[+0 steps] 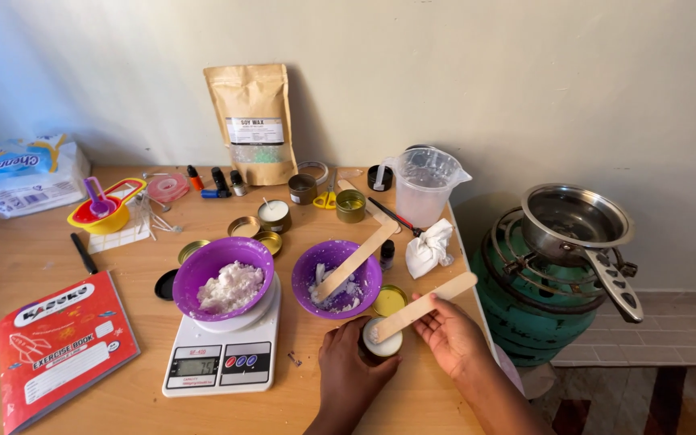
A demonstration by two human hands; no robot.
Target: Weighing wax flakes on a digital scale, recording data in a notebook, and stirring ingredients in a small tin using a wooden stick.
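My left hand (350, 369) wraps around a small round tin (383, 341) with white wax in it, near the table's front edge. My right hand (450, 332) grips a flat wooden stick (424, 305) whose lower tip rests in that tin. Just behind stands a purple bowl (337, 278) with white wax flakes and a second wooden stick (358, 258) leaning in it. To its left a larger purple bowl (221, 276) of white flakes sits on a white digital kitchen scale (222, 357).
A clear plastic jug (425, 184), brown pouch (254, 122), several small tins, yellow scissors (325, 198) and measuring spoons (106, 205) crowd the back of the wooden table (34, 258). A red exercise book (56, 346) lies front left. Right of the table, a steel pot (576, 219) sits on a green gas cylinder (529, 302).
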